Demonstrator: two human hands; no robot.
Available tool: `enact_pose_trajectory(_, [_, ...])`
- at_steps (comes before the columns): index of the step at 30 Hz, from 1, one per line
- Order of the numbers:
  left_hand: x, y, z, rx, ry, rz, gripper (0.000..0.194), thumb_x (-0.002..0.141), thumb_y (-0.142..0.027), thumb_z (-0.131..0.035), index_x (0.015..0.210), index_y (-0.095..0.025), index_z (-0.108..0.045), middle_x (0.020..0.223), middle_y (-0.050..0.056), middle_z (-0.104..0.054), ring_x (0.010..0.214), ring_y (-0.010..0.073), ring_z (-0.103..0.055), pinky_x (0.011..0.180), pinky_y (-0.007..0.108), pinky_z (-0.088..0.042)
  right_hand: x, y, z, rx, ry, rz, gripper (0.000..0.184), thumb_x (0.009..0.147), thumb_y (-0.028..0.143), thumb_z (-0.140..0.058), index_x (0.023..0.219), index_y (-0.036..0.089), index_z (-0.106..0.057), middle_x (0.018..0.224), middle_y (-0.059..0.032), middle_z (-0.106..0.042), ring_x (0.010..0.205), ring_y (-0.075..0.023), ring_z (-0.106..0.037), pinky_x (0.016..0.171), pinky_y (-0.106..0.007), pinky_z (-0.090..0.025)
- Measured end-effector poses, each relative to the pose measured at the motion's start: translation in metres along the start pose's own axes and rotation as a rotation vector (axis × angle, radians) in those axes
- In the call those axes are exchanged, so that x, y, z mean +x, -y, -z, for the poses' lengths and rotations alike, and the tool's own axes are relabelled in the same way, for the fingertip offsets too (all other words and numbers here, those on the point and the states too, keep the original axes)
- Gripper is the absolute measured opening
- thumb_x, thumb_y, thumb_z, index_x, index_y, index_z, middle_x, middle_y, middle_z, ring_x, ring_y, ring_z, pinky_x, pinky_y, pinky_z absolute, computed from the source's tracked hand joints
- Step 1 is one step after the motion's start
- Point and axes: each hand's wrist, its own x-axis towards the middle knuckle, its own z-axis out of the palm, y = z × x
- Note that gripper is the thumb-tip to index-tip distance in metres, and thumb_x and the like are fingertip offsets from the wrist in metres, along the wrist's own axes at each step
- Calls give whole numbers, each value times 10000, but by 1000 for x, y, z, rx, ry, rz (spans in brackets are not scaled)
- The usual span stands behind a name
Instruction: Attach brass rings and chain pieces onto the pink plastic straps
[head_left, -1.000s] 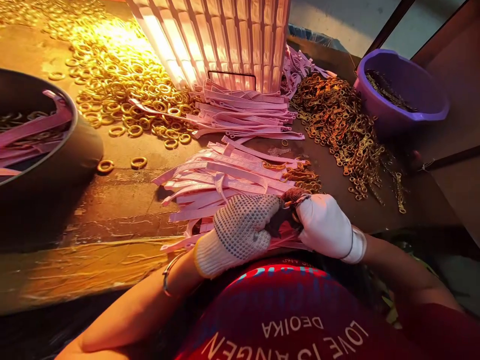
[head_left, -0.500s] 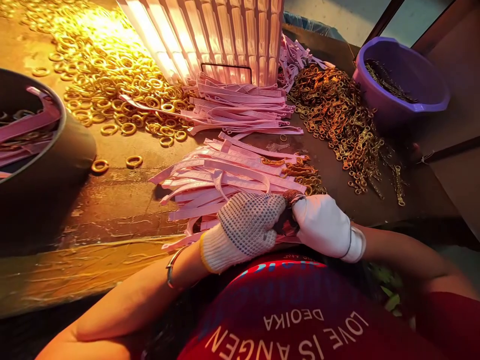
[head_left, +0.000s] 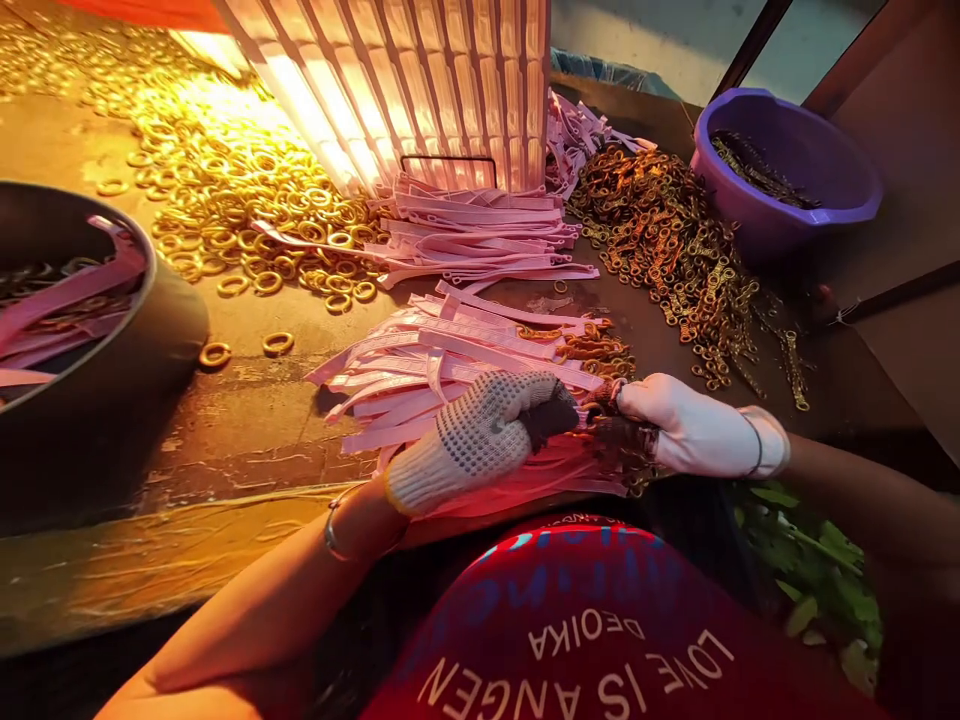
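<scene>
Bucket with dark, smooth, round walls (head_left: 176, 320) stands at far left, holding pink strips (head_left: 67, 300), probably to keep them off the brown table (head_left: 225, 430). Just right of it lie two loose gold rings (head_left: 279, 353); behind spreads a gold ring heap (head_left: 262, 225). In the middle, flat pink fabric straps (head_left: 405, 350) lie sideways in layers, brass chain clasps (head_left: 600, 352) at some right-hand ends, likely aligned so those ends sit by the hands. The left hand (head_left: 487, 430), gloved in dotted knit, is curled tight, thumb against fingers, seemingly pinching a small brass-coloured link (head_left: 596, 410) above the straps, perhaps to steady it. The right hand (head_left: 675, 415), gloved in plain white, meets that link with dark-covered fingertips; shadow hides whether they press together, so I cannot tell. Farther right, a loose brass clasp heap (head_left: 667, 240) lies beside a purple plastic basin (head_left: 750, 225), apparently within reach.
</scene>
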Motion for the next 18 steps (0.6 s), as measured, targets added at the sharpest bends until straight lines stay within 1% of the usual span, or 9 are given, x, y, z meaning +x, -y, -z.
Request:
enact_pose_trajectory(3, [-2, -1, -1, -52, 14, 81, 279, 973, -343, -525, 802, -170, -662, 712, -2, -675, 642, 129, -590, 623, 225, -488, -4, -2, -12, 148, -219, 13, 328, 1055, 410, -470, 964, 163, -666, 776, -11, -658, 707, -127, -537, 701, -242, -439])
enact_pose_trajectory(5, [-1, -4, 0, -39, 26, 108, 273, 973, -352, -540, 817, -173, -673, 713, -9, -676, 634, 123, -578, 615, 220, -476, -5, -2, -18, 92, -258, -52, 333, 1045, 404, -476, 901, 166, -659, 723, -6, -627, 632, -118, -484, 636, -245, -401])
enact_pose_trajectory(8, [5, -11, 4, 48, 42, 83, 233, 955, -319, -557, 853, -171, -706, 755, 3, -712, 655, 133, -601, 637, 232, -480, -4, 0, -18, -170, -177, -129, 269, 974, 324, -541, 782, 168, -646, 597, 4, -564, 518, -108, -377, 544, -267, -272])
enact_pose_trajectory(10, [15, -15, 9, 90, 84, 38, 217, 940, -290, -556, 863, -171, -720, 803, 19, -741, 701, 153, -640, 674, 251, -497, -2, 2, -10, -342, -62, -101, 161, 873, 254, -618, 739, 168, -646, 572, -6, -564, 504, -112, -361, 542, -286, -217])
enact_pose_trajectory(12, [25, -18, 15, 106, 152, 3, 192, 923, -273, -571, 882, -178, -733, 850, 28, -760, 750, 170, -669, 708, 263, -511, 1, 3, 0, -438, 40, -78, 78, 798, 207, -659, 730, 169, -655, 580, -16, -584, 509, -117, -372, 545, -293, -198])
enact_pose_trajectory(14, [34, -18, 22, 118, 222, -10, 185, 911, -275, -587, 898, -182, -746, 850, 34, -764, 746, 172, -672, 702, 261, -510, 3, 1, 11, -417, 112, -76, 58, 802, 199, -657, 756, 170, -676, 595, -13, -599, 512, -116, -383, 544, -286, -209])
enact_pose_trajectory(15, [37, -17, 27, 131, 246, -5, 186, 904, -277, -592, 902, -183, -753, 837, 38, -762, 731, 171, -669, 690, 259, -507, 5, -2, 16, -355, 136, -64, 76, 825, 209, -643, 777, 170, -686, 603, -7, -604, 516, -113, -391, 546, -277, -229])
enact_pose_trajectory(16, [39, -17, 33, 146, 261, 8, 187, 892, -283, -601, 894, -183, -760, 817, 43, -758, 706, 168, -661, 672, 257, -504, 5, -6, 19, -261, 155, -43, 111, 859, 231, -625, 797, 169, -694, 613, 0, -608, 523, -108, -401, 551, -267, -255])
enact_pose_trajectory(18, [40, -14, 51, 149, 236, 58, 178, 849, -298, -628, 844, -189, -768, 783, 53, -752, 671, 168, -649, 647, 259, -507, 6, -17, 23, -8, 159, -12, 224, 935, 312, -575, 825, 160, -698, 643, 10, -619, 552, -102, -435, 568, -245, -319])
